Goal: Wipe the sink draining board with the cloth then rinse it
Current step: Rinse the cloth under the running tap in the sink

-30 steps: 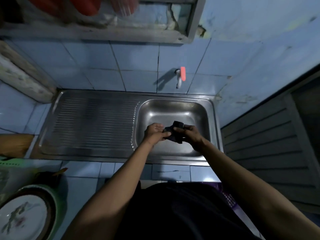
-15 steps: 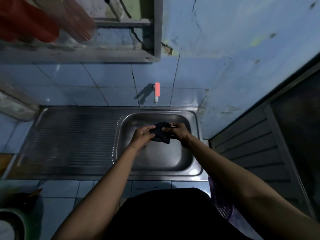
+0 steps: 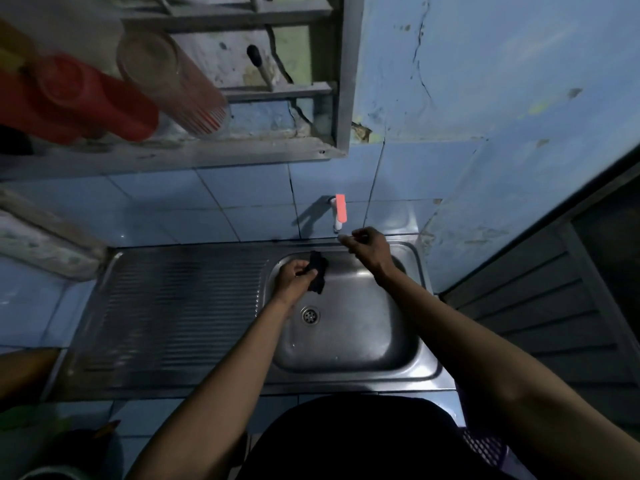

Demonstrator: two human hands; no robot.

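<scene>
A small dark cloth [image 3: 318,271] hangs over the steel sink basin [image 3: 360,341], and my left hand [image 3: 293,276] grips it. My right hand [image 3: 367,244] is raised near the back rim, just below the white tap with the red lever [image 3: 340,212]. Its fingers are loosely curled and hold nothing. The ribbed draining board [image 3: 173,306] lies to the left of the basin. The drain [image 3: 310,314] shows in the basin floor.
A wall shelf [image 3: 214,150] above the board carries red cups [image 3: 79,98] and a clear tumbler [image 3: 173,84]. Blue tiles line the wall behind. A slatted panel [image 3: 540,317] stands to the right. A purple basket [image 3: 485,448] sits low on the right.
My right hand let go of the cloth and rose toward the tap. The cloth stays in my left hand alone. The camera tilted upward, showing more of the shelf.
</scene>
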